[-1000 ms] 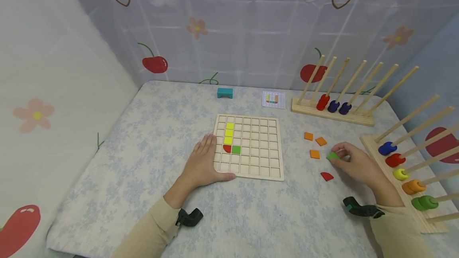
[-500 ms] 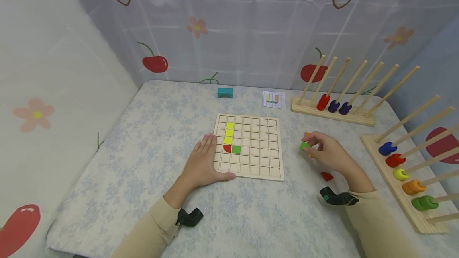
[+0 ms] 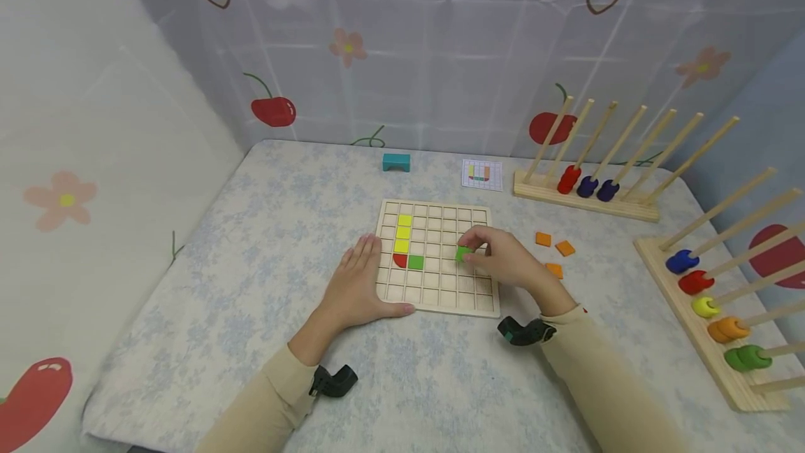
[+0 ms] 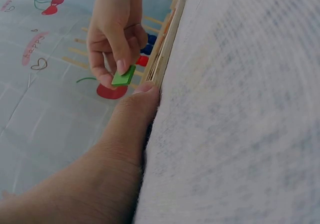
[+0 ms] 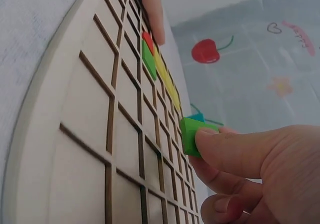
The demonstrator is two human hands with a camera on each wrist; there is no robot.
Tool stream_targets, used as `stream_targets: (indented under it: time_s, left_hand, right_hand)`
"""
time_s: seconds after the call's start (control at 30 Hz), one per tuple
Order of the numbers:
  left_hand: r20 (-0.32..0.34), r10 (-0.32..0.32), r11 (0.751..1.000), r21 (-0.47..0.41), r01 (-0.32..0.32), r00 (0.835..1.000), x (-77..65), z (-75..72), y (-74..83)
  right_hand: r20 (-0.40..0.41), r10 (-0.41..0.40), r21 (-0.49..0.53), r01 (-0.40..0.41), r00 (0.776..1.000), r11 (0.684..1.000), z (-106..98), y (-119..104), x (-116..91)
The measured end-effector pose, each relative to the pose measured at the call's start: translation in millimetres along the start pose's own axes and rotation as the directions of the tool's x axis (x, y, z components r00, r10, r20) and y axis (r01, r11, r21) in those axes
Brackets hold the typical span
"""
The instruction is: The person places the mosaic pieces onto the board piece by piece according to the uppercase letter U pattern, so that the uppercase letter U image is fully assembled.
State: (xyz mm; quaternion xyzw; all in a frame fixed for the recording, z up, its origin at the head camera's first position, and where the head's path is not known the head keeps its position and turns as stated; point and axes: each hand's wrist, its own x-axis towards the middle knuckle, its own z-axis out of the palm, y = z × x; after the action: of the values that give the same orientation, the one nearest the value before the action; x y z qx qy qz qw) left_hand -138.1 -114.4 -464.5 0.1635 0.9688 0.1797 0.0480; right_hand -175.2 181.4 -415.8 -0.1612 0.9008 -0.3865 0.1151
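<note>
A green tile [image 3: 462, 253] is being pinched between the thumb and fingers of the right hand [image 3: 503, 261], over the right part of the grid board [image 3: 448, 285]. A gap between tile and board, hard to judge from the head, is being revealed by the left wrist view. The board's left edge is being touched by the straight fingers of the spread left hand [image 3: 352, 282], its near edge by the thumb; in the left wrist view, only that thumb is being shown at the rim.

One column is being occupied by three yellow tiles [image 3: 402, 233] and, nearer, a red rounded piece [image 3: 400, 260], with a second green tile [image 3: 416, 262] just right of it. By the head view alone, three orange tiles [image 3: 544, 238] are being shown, one partly covered by the right wrist. Farther back, a teal block [image 3: 396, 162], a pattern card [image 3: 482, 175] and a peg rack [image 3: 585, 203] are being seen.
</note>
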Motion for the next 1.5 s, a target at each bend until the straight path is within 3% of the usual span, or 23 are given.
stream_targets:
  time_s: [0.53, 0.93, 1.5]
  left_hand:
    - [0.011, -0.011, 1.0, 0.016, 0.011, 1.0, 2.6, 1.7, -0.9]
    - [0.016, -0.011, 1.0, 0.021, 0.011, 1.0, 2.3, 2.1, -1.3]
    - [0.023, -0.015, 1.0, 0.023, 0.015, 1.0, 2.2, 2.1, -1.8]
  right_hand:
    - [0.039, 0.011, 0.012, -0.011, 0.999, 1.0, 35.1, -20.2, 23.8]
    - [0.026, -0.001, 0.011, 0.001, 1.0, 1.0, 40.4, -20.4, 24.4]
    - [0.024, -0.043, -0.083, 0.045, 0.999, 0.996, 42.9, -19.7, 18.7]
